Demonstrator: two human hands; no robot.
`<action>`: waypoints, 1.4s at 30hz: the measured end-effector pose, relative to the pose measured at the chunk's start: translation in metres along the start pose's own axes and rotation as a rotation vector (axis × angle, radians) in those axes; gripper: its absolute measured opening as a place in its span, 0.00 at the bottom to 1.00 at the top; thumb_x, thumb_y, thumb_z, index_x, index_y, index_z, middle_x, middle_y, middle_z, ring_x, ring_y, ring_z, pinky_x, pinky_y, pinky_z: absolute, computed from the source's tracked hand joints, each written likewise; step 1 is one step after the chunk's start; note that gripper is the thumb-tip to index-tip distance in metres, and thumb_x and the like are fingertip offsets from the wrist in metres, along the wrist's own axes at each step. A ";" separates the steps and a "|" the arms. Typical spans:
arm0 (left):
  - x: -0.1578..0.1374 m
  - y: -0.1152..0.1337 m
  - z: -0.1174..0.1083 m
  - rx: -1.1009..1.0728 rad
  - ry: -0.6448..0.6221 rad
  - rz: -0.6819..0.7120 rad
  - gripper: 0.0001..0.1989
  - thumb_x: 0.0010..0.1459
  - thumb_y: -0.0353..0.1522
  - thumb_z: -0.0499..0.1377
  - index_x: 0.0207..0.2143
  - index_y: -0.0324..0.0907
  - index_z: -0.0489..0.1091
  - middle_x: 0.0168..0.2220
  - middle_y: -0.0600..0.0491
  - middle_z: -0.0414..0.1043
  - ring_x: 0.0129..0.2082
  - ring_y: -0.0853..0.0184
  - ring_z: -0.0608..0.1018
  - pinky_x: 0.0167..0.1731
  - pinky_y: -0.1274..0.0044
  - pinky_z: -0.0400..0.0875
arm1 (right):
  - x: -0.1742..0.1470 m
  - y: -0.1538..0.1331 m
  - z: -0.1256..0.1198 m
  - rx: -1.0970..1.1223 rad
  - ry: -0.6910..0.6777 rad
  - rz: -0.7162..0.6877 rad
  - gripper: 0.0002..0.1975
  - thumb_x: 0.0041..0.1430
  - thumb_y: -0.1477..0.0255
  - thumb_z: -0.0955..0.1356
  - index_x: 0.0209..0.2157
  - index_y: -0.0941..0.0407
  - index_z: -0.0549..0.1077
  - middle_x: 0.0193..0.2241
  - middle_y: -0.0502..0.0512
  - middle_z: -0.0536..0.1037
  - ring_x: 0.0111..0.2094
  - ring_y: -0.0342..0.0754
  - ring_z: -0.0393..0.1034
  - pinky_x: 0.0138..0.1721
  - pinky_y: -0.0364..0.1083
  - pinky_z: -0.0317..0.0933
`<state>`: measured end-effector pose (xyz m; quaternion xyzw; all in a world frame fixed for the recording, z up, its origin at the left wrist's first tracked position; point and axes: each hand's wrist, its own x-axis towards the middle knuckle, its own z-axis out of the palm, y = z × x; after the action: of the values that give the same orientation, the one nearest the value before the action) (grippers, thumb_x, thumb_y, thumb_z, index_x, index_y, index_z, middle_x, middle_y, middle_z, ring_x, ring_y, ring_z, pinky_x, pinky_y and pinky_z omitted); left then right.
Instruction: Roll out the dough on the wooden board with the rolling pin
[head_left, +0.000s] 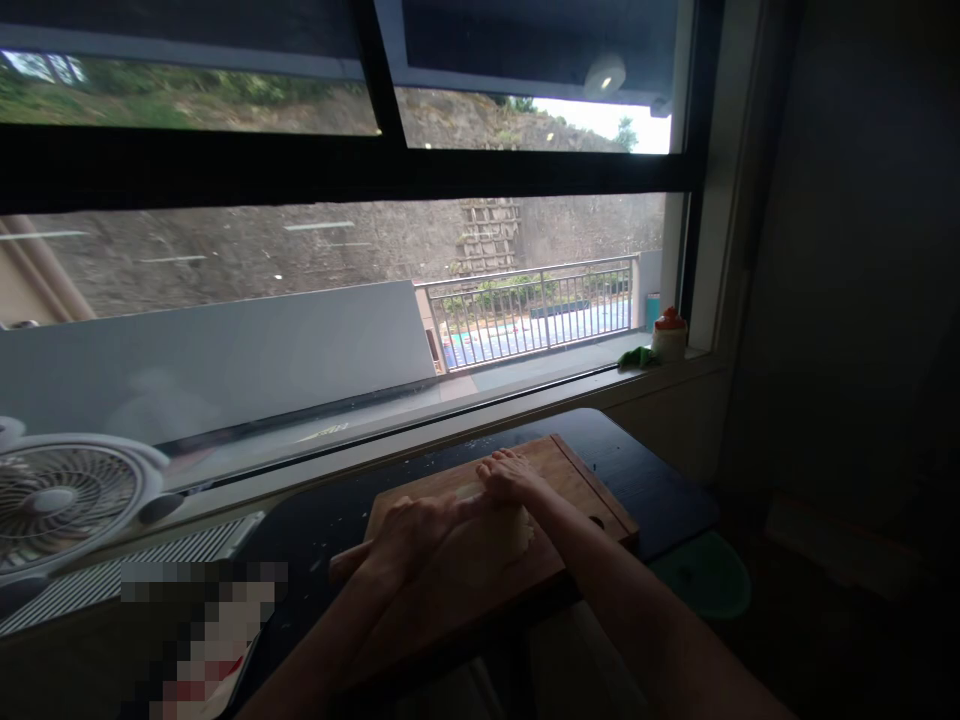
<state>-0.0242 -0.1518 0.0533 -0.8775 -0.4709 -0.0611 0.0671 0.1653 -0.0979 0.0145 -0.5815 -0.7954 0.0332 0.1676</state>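
Observation:
A wooden board (465,610) lies on a dark table, with a sheet of pale dough (499,537) on it. A rolling pin (347,561) runs slantwise across the dough; its near-left end sticks out past my left hand. My left hand (420,525) is wrapped over the pin toward its left part. Farther right, my right hand (510,476) presses down on the pin's other part with fingers curled over it. Something pale shows around the pin between the hands, perhaps dough. Both hands hide much of the pin and part of the dough.
The dark table (637,470) has white specks on its left side. A fan (56,500) stands at left by the window. On the sill are a white container with a red top (670,335) and a green cloth (636,357). A green basin (709,575) sits below right.

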 end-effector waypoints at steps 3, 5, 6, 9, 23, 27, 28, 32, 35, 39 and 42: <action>-0.021 -0.010 0.006 -0.054 0.006 -0.012 0.22 0.62 0.47 0.42 0.40 0.49 0.71 0.34 0.51 0.77 0.35 0.60 0.77 0.34 0.73 0.63 | -0.031 -0.001 0.003 0.015 0.039 -0.006 0.19 0.67 0.66 0.53 0.40 0.55 0.72 0.46 0.57 0.73 0.50 0.48 0.63 0.52 0.50 0.53; -0.039 -0.019 0.011 -0.068 0.038 -0.012 0.20 0.61 0.48 0.44 0.46 0.52 0.69 0.39 0.52 0.76 0.37 0.60 0.77 0.37 0.72 0.63 | -0.059 -0.003 0.006 0.039 0.112 -0.047 0.19 0.68 0.67 0.52 0.43 0.55 0.71 0.45 0.55 0.73 0.48 0.46 0.64 0.53 0.47 0.52; -0.047 -0.023 0.013 -0.064 0.052 -0.010 0.20 0.61 0.48 0.45 0.48 0.53 0.68 0.41 0.52 0.76 0.38 0.60 0.76 0.38 0.72 0.63 | -0.073 -0.004 0.007 0.048 0.167 -0.069 0.18 0.68 0.67 0.52 0.46 0.55 0.69 0.47 0.54 0.72 0.49 0.46 0.64 0.53 0.47 0.52; -0.066 -0.037 0.019 -0.040 0.069 -0.019 0.21 0.60 0.48 0.47 0.50 0.55 0.67 0.42 0.53 0.75 0.39 0.59 0.76 0.39 0.72 0.63 | -0.104 -0.007 0.009 0.041 0.309 -0.095 0.18 0.67 0.67 0.54 0.51 0.56 0.65 0.52 0.55 0.68 0.54 0.46 0.59 0.56 0.46 0.48; -0.077 -0.075 0.048 -0.733 0.297 -0.418 0.21 0.54 0.49 0.53 0.43 0.48 0.73 0.38 0.55 0.77 0.36 0.62 0.77 0.34 0.76 0.70 | 0.025 0.002 0.005 -0.030 0.017 -0.042 0.17 0.66 0.66 0.55 0.39 0.55 0.72 0.42 0.58 0.74 0.47 0.52 0.65 0.48 0.52 0.56; -0.077 -0.075 0.074 -1.057 0.592 -0.684 0.23 0.50 0.48 0.58 0.42 0.42 0.72 0.34 0.54 0.76 0.34 0.63 0.77 0.32 0.76 0.72 | 0.022 0.003 0.006 -0.054 0.018 -0.128 0.13 0.65 0.70 0.57 0.41 0.55 0.71 0.44 0.57 0.73 0.48 0.49 0.64 0.51 0.49 0.54; -0.077 -0.075 0.078 -1.097 0.637 -0.697 0.22 0.49 0.48 0.59 0.40 0.42 0.72 0.35 0.54 0.76 0.35 0.63 0.77 0.33 0.77 0.72 | 0.014 0.003 0.007 -0.060 0.021 -0.141 0.13 0.65 0.70 0.57 0.42 0.56 0.71 0.45 0.57 0.73 0.49 0.49 0.63 0.52 0.49 0.52; -0.074 -0.072 0.081 -1.193 0.667 -0.691 0.21 0.47 0.47 0.61 0.37 0.41 0.73 0.32 0.54 0.75 0.32 0.65 0.76 0.30 0.78 0.71 | -0.037 0.001 0.011 -0.033 0.117 -0.149 0.19 0.68 0.67 0.52 0.44 0.55 0.70 0.45 0.55 0.73 0.53 0.48 0.59 0.55 0.48 0.50; -0.072 -0.071 0.080 -1.208 0.655 -0.694 0.21 0.45 0.47 0.62 0.37 0.42 0.72 0.25 0.57 0.72 0.26 0.67 0.75 0.25 0.79 0.69 | -0.075 -0.003 0.017 0.013 0.206 -0.142 0.20 0.68 0.65 0.51 0.49 0.54 0.67 0.50 0.54 0.70 0.57 0.49 0.55 0.57 0.49 0.48; -0.071 -0.066 0.076 -1.200 0.631 -0.692 0.21 0.45 0.47 0.62 0.35 0.42 0.71 0.23 0.58 0.71 0.24 0.69 0.74 0.24 0.80 0.68 | -0.082 -0.007 0.019 -0.001 0.201 -0.083 0.22 0.68 0.63 0.50 0.55 0.55 0.62 0.56 0.56 0.64 0.59 0.49 0.52 0.58 0.49 0.45; -0.072 -0.061 0.072 -1.188 0.627 -0.681 0.20 0.45 0.48 0.62 0.34 0.42 0.71 0.22 0.58 0.70 0.22 0.69 0.74 0.24 0.80 0.68 | -0.052 -0.004 0.015 -0.033 0.140 -0.023 0.22 0.69 0.66 0.49 0.50 0.55 0.66 0.52 0.56 0.67 0.55 0.48 0.57 0.55 0.48 0.49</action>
<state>-0.1116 -0.1651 -0.0259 -0.5133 -0.5628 -0.5694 -0.3092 0.1706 -0.1461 -0.0101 -0.5760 -0.7888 -0.0226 0.2136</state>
